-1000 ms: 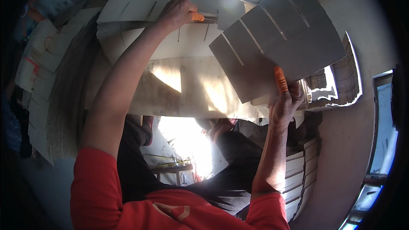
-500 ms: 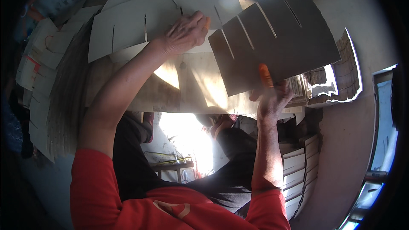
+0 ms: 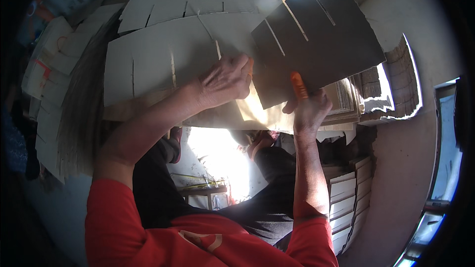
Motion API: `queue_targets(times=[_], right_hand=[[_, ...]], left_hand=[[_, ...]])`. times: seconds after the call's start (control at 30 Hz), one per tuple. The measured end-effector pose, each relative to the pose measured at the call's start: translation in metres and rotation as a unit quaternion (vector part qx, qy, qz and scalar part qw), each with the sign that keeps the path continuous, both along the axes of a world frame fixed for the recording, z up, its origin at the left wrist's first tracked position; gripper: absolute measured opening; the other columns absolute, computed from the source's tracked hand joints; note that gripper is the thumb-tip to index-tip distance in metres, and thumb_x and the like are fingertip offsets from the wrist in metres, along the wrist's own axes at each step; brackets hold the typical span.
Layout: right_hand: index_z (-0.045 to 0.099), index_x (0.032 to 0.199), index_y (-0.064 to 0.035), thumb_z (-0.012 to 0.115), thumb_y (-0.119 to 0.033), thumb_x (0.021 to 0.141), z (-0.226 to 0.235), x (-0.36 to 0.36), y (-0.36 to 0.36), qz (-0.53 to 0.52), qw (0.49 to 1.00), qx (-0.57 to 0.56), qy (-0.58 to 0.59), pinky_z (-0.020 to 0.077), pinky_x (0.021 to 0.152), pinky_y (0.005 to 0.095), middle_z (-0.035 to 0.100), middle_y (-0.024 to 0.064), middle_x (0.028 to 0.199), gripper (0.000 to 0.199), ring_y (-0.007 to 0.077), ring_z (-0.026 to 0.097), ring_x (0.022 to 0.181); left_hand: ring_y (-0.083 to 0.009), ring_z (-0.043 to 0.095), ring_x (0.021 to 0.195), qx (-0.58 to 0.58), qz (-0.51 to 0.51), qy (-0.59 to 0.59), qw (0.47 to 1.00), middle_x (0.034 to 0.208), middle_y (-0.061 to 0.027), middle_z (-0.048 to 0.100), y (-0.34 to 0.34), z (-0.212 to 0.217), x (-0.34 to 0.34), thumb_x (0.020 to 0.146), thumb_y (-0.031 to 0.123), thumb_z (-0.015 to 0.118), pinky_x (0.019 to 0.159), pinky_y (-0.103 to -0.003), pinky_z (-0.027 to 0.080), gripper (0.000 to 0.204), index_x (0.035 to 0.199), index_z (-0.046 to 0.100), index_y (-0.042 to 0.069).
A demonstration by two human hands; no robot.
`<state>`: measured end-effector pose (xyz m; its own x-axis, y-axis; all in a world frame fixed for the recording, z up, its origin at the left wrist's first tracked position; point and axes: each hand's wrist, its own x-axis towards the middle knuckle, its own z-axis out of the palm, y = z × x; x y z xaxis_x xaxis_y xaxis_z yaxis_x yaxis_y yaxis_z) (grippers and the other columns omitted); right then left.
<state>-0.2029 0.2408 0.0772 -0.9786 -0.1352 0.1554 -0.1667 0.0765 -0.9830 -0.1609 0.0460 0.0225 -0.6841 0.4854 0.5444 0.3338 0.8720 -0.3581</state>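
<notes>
My left hand (image 3: 230,79) is closed on the near edge of a pale slotted cardboard sheet (image 3: 151,52), its fingers curled and partly hidden. Behind that sheet lie more pale slotted cardboard sheets (image 3: 166,1). In my right hand (image 3: 312,111) is a second slotted cardboard sheet (image 3: 329,44), its shaded face toward me, tilted and raised at the right. An orange finger cover (image 3: 299,85) lies against this sheet's lower part. Another bit of orange shows at my left fingertips. The two held sheets overlap near the middle.
A wooden tabletop (image 3: 217,117) lies under the sheets, in patches of sunlight. Tall stacks of slotted cardboard stand at the left (image 3: 81,104) and right (image 3: 405,76). More cardboard (image 3: 341,202) is piled low at the right. A small stool (image 3: 203,193) stands on the floor.
My left hand has come nearer and a little right, drawing the pale sheet away from those behind it. The sheet in my right hand has shifted slightly left and farther away.
</notes>
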Motion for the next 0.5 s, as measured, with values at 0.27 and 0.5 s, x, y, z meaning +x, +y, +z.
queue_targets(times=[0.27,0.5], right_hand=[[0.063,0.088,0.0013,0.068,-0.011,0.088,-0.017,0.003,-0.011,-0.003,0.999,0.022,0.024,0.0371,0.036,0.0207,0.060,0.0026,0.063,0.013,0.0063,0.050,0.040],[0.063,0.091,0.0040,0.065,-0.016,0.091,-0.036,0.002,-0.011,0.034,0.997,0.058,0.025,0.0382,0.039,0.0232,0.059,0.0031,0.062,0.021,0.0069,0.051,0.044]], left_hand=[[-0.0209,0.048,0.077,-0.077,-0.031,-0.033,0.996,0.074,-0.0122,0.052,0.048,0.017,0.053,0.069,-0.003,0.065,0.048,-0.026,0.042,0.019,0.083,0.062,-0.015],[-0.0182,0.057,0.070,0.210,0.073,-0.137,0.965,0.066,-0.0052,0.057,-0.011,0.029,0.018,0.073,0.037,0.076,0.057,-0.033,0.046,0.042,0.090,0.065,0.000]])
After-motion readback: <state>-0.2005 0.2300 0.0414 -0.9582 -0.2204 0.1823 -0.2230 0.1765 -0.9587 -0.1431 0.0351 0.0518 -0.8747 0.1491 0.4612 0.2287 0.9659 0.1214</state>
